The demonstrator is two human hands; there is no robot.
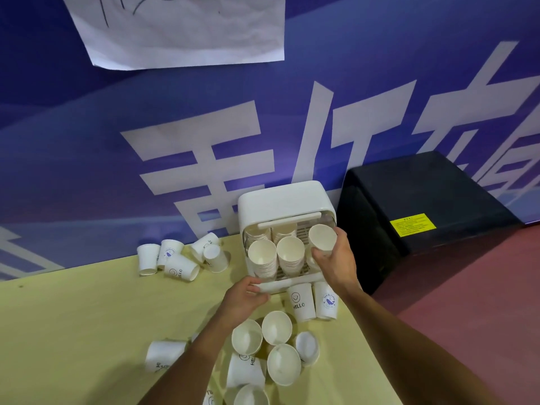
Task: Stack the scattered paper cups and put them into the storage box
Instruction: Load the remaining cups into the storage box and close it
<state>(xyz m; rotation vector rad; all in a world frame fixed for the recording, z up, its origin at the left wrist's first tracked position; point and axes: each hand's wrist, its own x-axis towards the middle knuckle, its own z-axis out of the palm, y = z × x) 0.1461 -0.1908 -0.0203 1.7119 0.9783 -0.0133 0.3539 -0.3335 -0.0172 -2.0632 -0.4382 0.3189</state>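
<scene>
Right hand (336, 264) grip: closed round a cup stack (322, 239), held at the right front opening of the storage box (280, 200). Left hand (244, 299) grip: fingers curled on the box's lower front edge. Loose cups (276, 327) lie scattered on the bench (73, 317)

HELLO stands in dark letters under a smiley on an upturned paper cup (301, 302) in front of the storage box (280, 200). The yellow label (412, 224) on the black box (423, 185) is too small to read.

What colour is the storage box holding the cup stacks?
White storage box, seen best in the head view.
</scene>
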